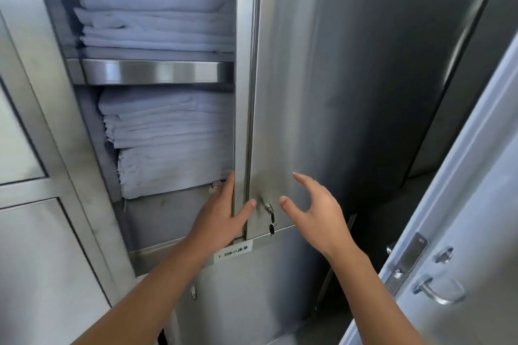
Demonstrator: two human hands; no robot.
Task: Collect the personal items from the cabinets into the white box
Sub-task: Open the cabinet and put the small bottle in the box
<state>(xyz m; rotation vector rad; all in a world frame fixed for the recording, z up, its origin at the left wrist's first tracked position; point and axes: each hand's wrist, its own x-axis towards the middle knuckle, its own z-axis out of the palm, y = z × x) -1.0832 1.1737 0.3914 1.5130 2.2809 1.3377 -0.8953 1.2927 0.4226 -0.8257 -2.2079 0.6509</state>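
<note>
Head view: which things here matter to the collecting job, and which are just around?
In the job:
- left hand, gripping the cabinet door edge
- right hand, open by the lock with keys
- small clear item beside the linen

Just around:
- folded white linen
- shelf label
- room door handle

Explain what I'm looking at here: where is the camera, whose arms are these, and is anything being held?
The single picture comes from a camera worn on a person's head, looking down at their own bare arms. They face a steel cabinet. The left hand wraps around the edge of its door frame; the right hand hovers open near a small lock with keys. Neither hand holds an object. Inside, shelves carry stacks of folded white linens. No white box is in view.
</note>
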